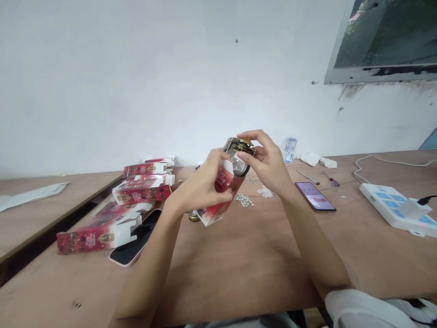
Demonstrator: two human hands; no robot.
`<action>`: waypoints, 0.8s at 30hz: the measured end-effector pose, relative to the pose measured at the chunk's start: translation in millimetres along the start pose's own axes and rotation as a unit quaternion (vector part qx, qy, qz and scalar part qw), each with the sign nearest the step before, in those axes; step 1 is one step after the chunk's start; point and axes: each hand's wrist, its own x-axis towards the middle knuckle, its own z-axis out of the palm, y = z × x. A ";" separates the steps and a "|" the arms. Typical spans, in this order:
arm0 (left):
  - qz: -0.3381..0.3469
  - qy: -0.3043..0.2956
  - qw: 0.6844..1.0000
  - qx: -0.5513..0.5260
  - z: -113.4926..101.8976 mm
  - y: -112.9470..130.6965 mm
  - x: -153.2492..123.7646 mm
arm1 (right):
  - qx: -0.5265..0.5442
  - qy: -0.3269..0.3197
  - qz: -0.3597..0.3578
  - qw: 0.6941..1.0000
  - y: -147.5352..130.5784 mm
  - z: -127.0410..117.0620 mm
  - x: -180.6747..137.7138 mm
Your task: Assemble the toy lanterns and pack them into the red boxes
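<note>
Above the table, my left hand (201, 182) is wrapped round a red printed cardboard box (227, 184), which is tilted with its upper end to the right. From that upper end sticks a small lantern (241, 163) with a clear body and a bronze-coloured top; its lower part is hidden by the box. My right hand (268, 161) has its thumb and fingers closed on the lantern's top. Behind my left hand, the bronze-coloured base of another item (194, 217) shows, mostly covered by the hand and box.
Several red boxes (90, 234) with open flaps lie at the left, beside a dark phone (136, 241). Small round pieces (245, 199) lie mid-table. To the right are a lit phone (314, 197), a screwdriver (307, 177), a clear bottle (290, 150) and a white power strip (392, 205).
</note>
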 end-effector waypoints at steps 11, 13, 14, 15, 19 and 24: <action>0.032 0.046 0.996 -0.067 0.4 0.7 -2.1 | -0.047 0.016 -0.057 0.997 -14.1 2.3 -4.6; 0.020 0.044 0.995 -0.089 1.3 0.1 -2.7 | -0.053 0.009 -0.060 0.997 -15.7 1.7 -5.2; 0.018 0.043 0.994 -0.095 1.5 -0.2 -2.9 | -0.055 0.008 -0.062 0.997 -16.2 1.4 -5.3; 0.018 0.043 0.994 -0.100 1.5 -0.3 -3.0 | -0.056 0.004 -0.064 0.996 -16.7 0.9 -5.4; 0.010 0.030 0.992 -0.124 0.2 0.1 -4.1 | -0.056 -0.032 -0.066 0.996 -19.7 -5.4 -5.5; 0.008 0.015 0.989 -0.149 -0.5 0.3 -4.8 | -0.052 -0.098 -0.051 0.993 -25.5 -19.5 -6.5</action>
